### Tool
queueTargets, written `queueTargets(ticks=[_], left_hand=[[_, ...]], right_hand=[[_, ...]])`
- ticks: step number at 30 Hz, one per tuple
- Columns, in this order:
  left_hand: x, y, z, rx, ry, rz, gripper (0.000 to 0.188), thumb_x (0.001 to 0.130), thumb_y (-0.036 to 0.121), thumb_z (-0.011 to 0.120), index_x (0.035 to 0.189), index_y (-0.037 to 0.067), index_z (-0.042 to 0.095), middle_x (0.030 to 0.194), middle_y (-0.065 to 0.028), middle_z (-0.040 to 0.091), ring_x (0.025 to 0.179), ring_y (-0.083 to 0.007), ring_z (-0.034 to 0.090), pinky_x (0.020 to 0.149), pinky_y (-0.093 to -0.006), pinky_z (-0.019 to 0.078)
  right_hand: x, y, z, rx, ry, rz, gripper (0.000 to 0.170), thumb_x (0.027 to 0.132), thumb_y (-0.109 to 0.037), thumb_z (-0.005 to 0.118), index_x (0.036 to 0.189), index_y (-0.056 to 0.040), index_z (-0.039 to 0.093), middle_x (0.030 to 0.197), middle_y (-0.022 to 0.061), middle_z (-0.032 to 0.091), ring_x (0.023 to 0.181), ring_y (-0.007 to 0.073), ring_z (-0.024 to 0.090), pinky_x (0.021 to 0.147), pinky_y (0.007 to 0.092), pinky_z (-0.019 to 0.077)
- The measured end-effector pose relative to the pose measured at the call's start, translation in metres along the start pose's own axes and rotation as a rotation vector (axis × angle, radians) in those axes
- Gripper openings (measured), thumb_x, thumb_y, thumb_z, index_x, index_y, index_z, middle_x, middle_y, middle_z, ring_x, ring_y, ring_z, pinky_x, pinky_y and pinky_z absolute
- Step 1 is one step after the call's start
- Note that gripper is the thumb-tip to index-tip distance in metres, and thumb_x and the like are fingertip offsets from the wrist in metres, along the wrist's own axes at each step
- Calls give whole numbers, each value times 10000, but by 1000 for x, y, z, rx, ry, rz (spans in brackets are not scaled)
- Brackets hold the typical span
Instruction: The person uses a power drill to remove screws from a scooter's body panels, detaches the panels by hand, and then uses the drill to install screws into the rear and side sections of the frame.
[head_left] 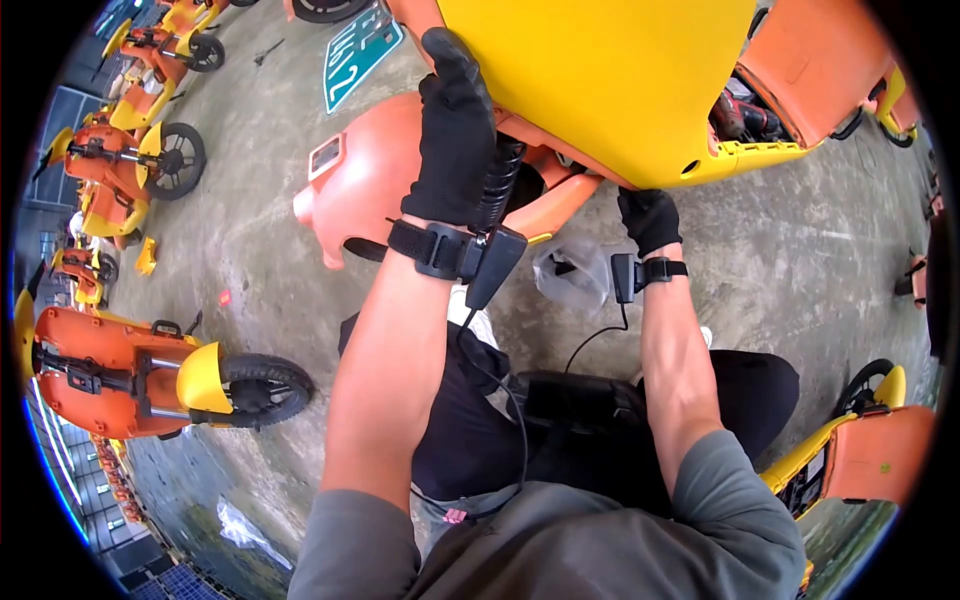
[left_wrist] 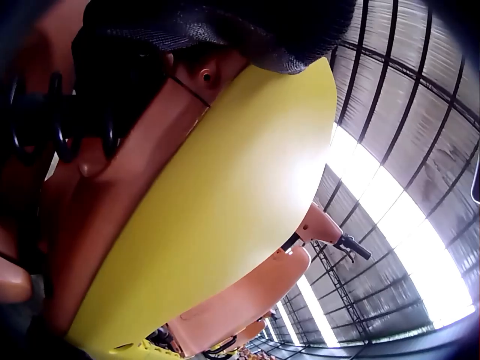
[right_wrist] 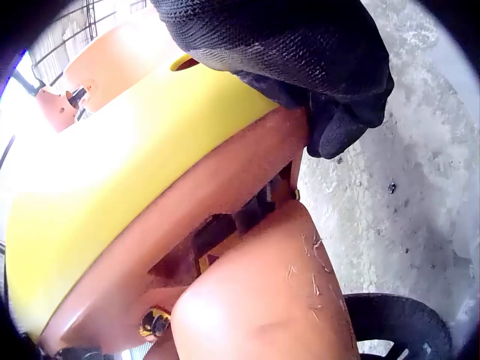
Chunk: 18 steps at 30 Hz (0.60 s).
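Concrete floor spreads through a large shed with a ribbed metal ceiling, and orange-and-yellow scooters stand along its left side. A person in a grey short-sleeved shirt works low beside another scooter, wearing black gloves and a camera on each wrist.

Across the top centre is that scooter's big, smooth yellow side panel, edged below in orange. The left hand is against the panel's left end, above a black coil spring; how far its fingers curl cannot be told. The right hand is at the panel's lower edge, farther right, with its fingers bent closely around the rim and gripping it.

Right of the panel, an open compartment in the scooter holds a red-and-black tool among other dark items too small to name. On the floor between the forearms lies a clear plastic bag; a dark shape shows at it, whether inside or behind is unclear. At lower right, another scooter has an open bay with dark contents. A green number plate appears at upper left, near the left hand.
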<state>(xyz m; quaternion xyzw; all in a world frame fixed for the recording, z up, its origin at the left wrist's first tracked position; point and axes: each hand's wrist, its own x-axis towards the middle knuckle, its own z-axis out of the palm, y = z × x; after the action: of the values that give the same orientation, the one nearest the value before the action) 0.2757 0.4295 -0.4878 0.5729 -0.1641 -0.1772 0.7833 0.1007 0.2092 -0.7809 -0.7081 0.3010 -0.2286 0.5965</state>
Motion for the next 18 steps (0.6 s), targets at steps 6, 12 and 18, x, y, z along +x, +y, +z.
queueTargets(ticks=[6, 12, 18], left_hand=[[1, 6, -28, -33, -285, -193, 724, 867, 640, 494, 1227, 13, 499, 1073, -103, 617, 948, -198, 624, 784, -304, 517], [4, 17, -57, 439, -455, 61, 454, 824, 36, 686, 1217, 19, 461, 1085, -125, 598, 994, -261, 628, 842, -384, 558], [-9, 40, -36, 98, -380, -248, 333, 965, 246, 487, 1186, -4, 481, 1069, -118, 574, 938, -273, 648, 761, -347, 583]], right_hand=[[-5, -25, 3, 975, 190, 447, 177, 867, -125, 557, 1036, -101, 602, 982, 80, 650, 936, 257, 606, 827, 393, 473], [-5, -22, 0, 980, 155, 452, 137, 848, -144, 565, 971, -110, 616, 950, 78, 651, 907, 255, 605, 818, 399, 472], [-3, -11, -7, 1012, 53, 463, 96, 830, -163, 594, 914, -132, 629, 900, 66, 660, 864, 252, 614, 790, 403, 483]])
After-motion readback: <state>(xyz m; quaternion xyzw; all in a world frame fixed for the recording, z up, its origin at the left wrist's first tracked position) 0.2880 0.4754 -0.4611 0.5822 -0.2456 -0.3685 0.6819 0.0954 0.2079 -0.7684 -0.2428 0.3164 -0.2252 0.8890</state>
